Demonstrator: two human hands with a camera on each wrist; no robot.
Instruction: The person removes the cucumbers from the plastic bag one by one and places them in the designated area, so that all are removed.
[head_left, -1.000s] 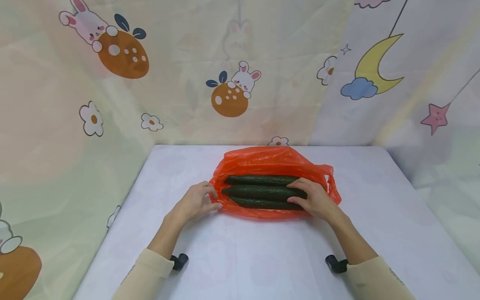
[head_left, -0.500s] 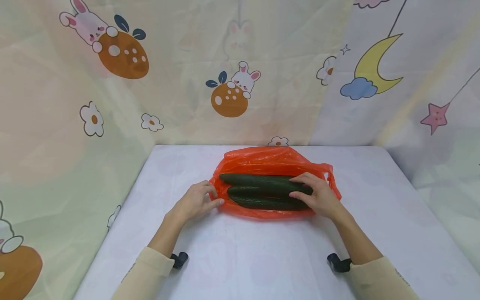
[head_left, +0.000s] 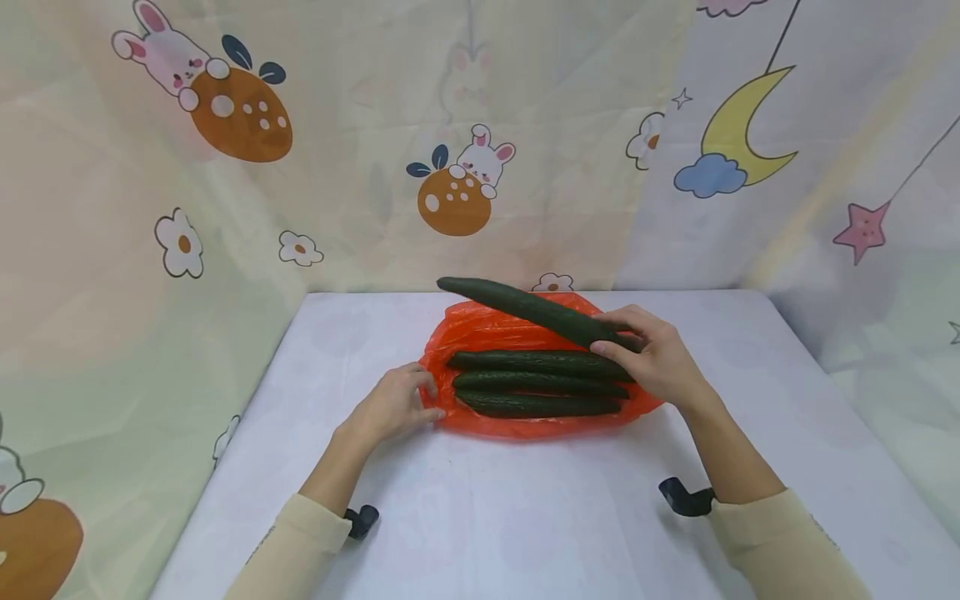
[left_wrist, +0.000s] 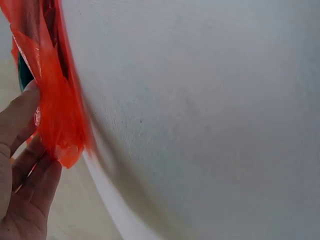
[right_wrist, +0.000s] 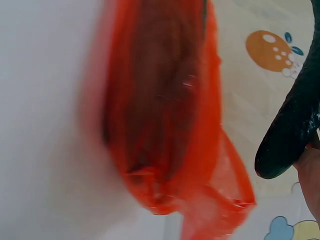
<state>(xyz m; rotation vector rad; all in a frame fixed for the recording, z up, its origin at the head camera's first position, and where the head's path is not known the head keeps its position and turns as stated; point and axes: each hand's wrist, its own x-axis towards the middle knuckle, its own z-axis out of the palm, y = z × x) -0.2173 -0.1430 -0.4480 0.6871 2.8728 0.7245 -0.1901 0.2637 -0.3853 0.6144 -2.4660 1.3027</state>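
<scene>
Four cucumbers show in the head view, where a second ago only three could be counted in the orange bag (head_left: 480,333): the right hand (head_left: 654,360) has lifted one cucumber (head_left: 536,310) up out of the pile, so it now slants in the air above the bag's far edge, its free end pointing up and to the left, while three cucumbers (head_left: 536,383) lie side by side inside the bag on the white table (head_left: 525,517). The right fingers are curled round the near end of the raised one, which judging from this means one is coming out of the bag and three are left. The left hand (head_left: 393,406) has barely moved and holds the bag's left edge down on the table, fingers bent over the plastic. From the left wrist view, the fingers (left_wrist: 20,117) pinch a fold of the orange plastic (left_wrist: 55,115); only a sliver of dark green shows behind it, and the rest of the bag is cut off. From the right wrist view, the bag (right_wrist: 165,125) is blurred, its contents cannot be made out, and only the cucumber's dark tip (right_wrist: 287,135) and an edge of the hand show at the right border.
</scene>
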